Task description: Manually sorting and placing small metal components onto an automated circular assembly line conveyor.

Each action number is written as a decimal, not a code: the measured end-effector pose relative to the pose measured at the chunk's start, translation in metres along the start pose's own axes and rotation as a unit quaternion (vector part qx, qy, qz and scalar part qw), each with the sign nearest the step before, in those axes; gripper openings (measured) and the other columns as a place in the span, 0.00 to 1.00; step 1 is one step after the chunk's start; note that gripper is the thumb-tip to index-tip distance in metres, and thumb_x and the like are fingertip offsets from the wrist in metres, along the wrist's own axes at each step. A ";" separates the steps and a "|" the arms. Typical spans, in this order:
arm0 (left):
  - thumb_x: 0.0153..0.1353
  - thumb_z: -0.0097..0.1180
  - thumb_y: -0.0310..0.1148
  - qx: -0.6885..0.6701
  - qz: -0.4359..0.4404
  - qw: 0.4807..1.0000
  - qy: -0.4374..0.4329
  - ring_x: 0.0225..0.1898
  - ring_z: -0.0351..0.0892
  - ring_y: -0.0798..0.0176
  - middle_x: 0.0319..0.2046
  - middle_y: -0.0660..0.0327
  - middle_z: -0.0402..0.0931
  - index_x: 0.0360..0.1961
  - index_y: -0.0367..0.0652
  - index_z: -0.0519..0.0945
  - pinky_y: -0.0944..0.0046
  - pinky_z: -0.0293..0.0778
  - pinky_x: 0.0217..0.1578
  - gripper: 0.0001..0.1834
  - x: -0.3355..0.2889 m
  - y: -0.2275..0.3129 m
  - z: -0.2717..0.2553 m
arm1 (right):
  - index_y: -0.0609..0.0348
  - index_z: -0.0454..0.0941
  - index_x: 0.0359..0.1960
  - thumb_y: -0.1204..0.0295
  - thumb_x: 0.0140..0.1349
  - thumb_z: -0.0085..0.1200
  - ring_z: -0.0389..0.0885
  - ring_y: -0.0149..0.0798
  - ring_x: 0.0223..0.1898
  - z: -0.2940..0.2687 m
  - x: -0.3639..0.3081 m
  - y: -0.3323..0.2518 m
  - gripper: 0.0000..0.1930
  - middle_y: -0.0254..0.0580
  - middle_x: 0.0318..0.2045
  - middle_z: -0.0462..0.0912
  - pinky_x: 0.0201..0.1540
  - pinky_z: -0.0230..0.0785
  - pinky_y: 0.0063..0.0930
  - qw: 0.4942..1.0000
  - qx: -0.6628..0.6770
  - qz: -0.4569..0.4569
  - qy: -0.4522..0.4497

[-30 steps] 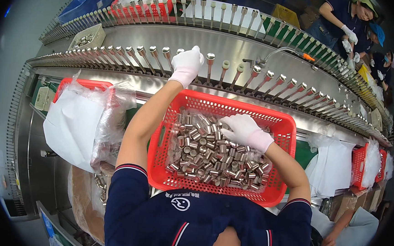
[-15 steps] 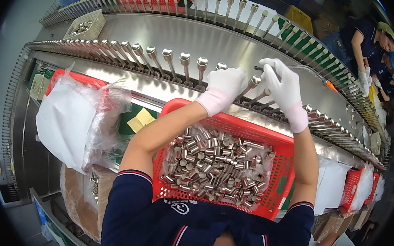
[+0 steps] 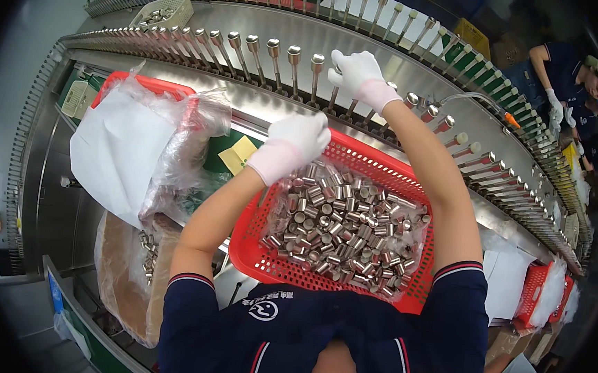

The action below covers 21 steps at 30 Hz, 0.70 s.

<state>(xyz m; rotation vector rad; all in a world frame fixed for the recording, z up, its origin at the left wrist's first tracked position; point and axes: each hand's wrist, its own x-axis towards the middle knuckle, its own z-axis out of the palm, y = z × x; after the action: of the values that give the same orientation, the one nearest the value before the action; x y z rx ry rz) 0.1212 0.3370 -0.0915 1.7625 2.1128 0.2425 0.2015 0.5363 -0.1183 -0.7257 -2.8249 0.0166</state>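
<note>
My right hand [image 3: 359,76], in a white glove, is over the front row of upright spindles. Its fingers curl round the top of one, where a bit of a shiny metal cap [image 3: 334,70] shows. My left hand [image 3: 294,143], also gloved, is closed just above the near-left rim area of the red basket [image 3: 244,252]; whatever its fingers hold is hidden. Small silvery metal caps [image 3: 351,232] lie heaped on clear plastic in that basket. To the left of my right hand, the spindles carry caps, such as this capped spindle [image 3: 293,65].
Behind runs a second curved row of spindles [image 3: 397,20]. A cream basket [image 3: 167,12] holds metal parts. At left, white paper [image 3: 121,150] and plastic cover another red basket. A bent tube with an orange tip [image 3: 512,119] stands right. Co-workers [image 3: 563,80] are at far right.
My left hand has dropped from the spindles back toward the basket. My right hand has shifted left onto a spindle top. The whole view has tilted and shifted slightly.
</note>
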 end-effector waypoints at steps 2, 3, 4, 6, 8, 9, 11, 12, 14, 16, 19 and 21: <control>0.64 0.47 0.46 0.002 -0.073 0.994 0.080 0.39 0.82 0.45 0.36 0.49 0.82 0.52 0.45 0.73 0.48 0.76 0.42 0.21 0.022 -0.010 -0.017 | 0.55 0.74 0.34 0.59 0.61 0.47 0.82 0.51 0.26 -0.005 -0.014 -0.003 0.13 0.44 0.21 0.82 0.37 0.71 0.44 1.000 0.010 -0.003 0.010; 0.64 0.47 0.47 0.008 -0.090 0.988 0.126 0.39 0.82 0.45 0.37 0.50 0.82 0.54 0.45 0.72 0.48 0.76 0.42 0.23 0.034 -0.011 -0.021 | 0.55 0.74 0.34 0.60 0.60 0.47 0.81 0.52 0.26 -0.007 -0.022 -0.004 0.12 0.44 0.21 0.82 0.36 0.72 0.44 1.000 0.022 -0.004 0.019; 0.64 0.47 0.47 0.006 -0.084 0.988 0.131 0.39 0.82 0.45 0.37 0.50 0.82 0.54 0.45 0.72 0.48 0.76 0.42 0.23 0.049 -0.008 -0.024 | 0.55 0.74 0.33 0.60 0.59 0.48 0.81 0.52 0.26 -0.008 -0.032 -0.001 0.12 0.45 0.20 0.81 0.36 0.72 0.44 0.999 0.006 -0.006 0.051; 0.63 0.49 0.48 0.022 -0.027 0.992 0.123 0.39 0.82 0.45 0.37 0.50 0.82 0.55 0.45 0.71 0.48 0.77 0.40 0.24 0.076 -0.004 -0.022 | 0.53 0.75 0.32 0.59 0.59 0.49 0.81 0.52 0.25 -0.006 -0.046 0.006 0.12 0.44 0.20 0.81 0.37 0.72 0.45 0.997 0.027 0.006 0.072; 0.63 0.48 0.47 0.048 0.018 0.992 0.114 0.37 0.83 0.46 0.34 0.50 0.82 0.48 0.45 0.72 0.47 0.77 0.37 0.19 0.105 -0.003 -0.001 | 0.53 0.77 0.36 0.59 0.60 0.50 0.81 0.51 0.28 -0.016 -0.057 0.011 0.13 0.47 0.23 0.82 0.40 0.72 0.44 0.996 0.077 0.035 0.032; 0.63 0.48 0.46 0.051 0.018 0.991 0.122 0.35 0.83 0.46 0.32 0.52 0.82 0.45 0.45 0.73 0.47 0.77 0.36 0.17 0.117 -0.004 0.012 | 0.53 0.77 0.36 0.59 0.60 0.50 0.81 0.51 0.28 -0.029 -0.057 0.014 0.13 0.47 0.23 0.82 0.40 0.72 0.44 0.996 0.077 0.033 0.027; 0.62 0.49 0.45 0.053 0.010 0.990 0.129 0.31 0.83 0.47 0.28 0.54 0.82 0.40 0.46 0.74 0.47 0.77 0.33 0.14 0.118 0.013 0.016 | 0.55 0.78 0.42 0.61 0.60 0.53 0.82 0.48 0.35 -0.047 -0.074 0.022 0.14 0.48 0.27 0.82 0.44 0.72 0.42 0.977 0.194 0.090 0.018; 0.62 0.50 0.43 0.062 -0.003 0.987 0.147 0.26 0.83 0.48 0.25 0.56 0.82 0.35 0.46 0.74 0.48 0.76 0.30 0.12 0.113 0.020 0.013 | 0.55 0.77 0.45 0.62 0.60 0.53 0.82 0.47 0.37 -0.044 -0.084 0.028 0.15 0.48 0.30 0.83 0.46 0.72 0.40 0.954 0.269 0.122 0.045; 0.59 0.52 0.40 -0.021 0.124 0.935 0.331 0.19 0.80 0.51 0.18 0.60 0.79 0.30 0.48 0.75 0.53 0.75 0.22 0.09 0.089 0.060 -0.008 | 0.58 0.76 0.48 0.65 0.61 0.54 0.82 0.42 0.39 -0.046 -0.100 0.059 0.16 0.47 0.37 0.83 0.48 0.73 0.35 0.935 0.289 0.170 0.116; 0.58 0.53 0.39 -0.042 0.248 0.884 0.394 0.16 0.78 0.55 0.15 0.59 0.76 0.28 0.48 0.74 0.59 0.71 0.16 0.08 0.029 0.106 -0.062 | 0.56 0.77 0.48 0.64 0.63 0.51 0.81 0.43 0.43 -0.073 -0.094 0.041 0.15 0.47 0.39 0.83 0.50 0.72 0.35 0.887 0.394 0.235 0.044; 0.60 0.52 0.44 -0.033 0.292 0.944 0.151 0.19 0.80 0.50 0.17 0.57 0.77 0.30 0.44 0.75 0.52 0.75 0.22 0.14 -0.012 0.112 -0.051 | 0.54 0.77 0.48 0.57 0.64 0.51 0.81 0.47 0.43 -0.077 -0.072 0.035 0.18 0.47 0.37 0.84 0.49 0.70 0.40 0.982 0.118 0.083 0.120; 0.62 0.49 0.48 0.027 0.254 0.962 -0.098 0.26 0.82 0.48 0.21 0.55 0.80 0.35 0.43 0.78 0.49 0.78 0.32 0.18 -0.027 0.087 -0.001 | 0.50 0.78 0.47 0.49 0.62 0.50 0.80 0.47 0.40 -0.059 -0.049 0.019 0.22 0.44 0.33 0.83 0.43 0.70 0.43 0.993 -0.082 0.027 0.086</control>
<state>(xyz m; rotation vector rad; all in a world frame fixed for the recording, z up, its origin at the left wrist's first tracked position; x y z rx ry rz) 0.2038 0.3284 -0.0541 2.2361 1.5176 0.1366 0.2657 0.5273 -0.0727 -0.7981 -2.6640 -0.2584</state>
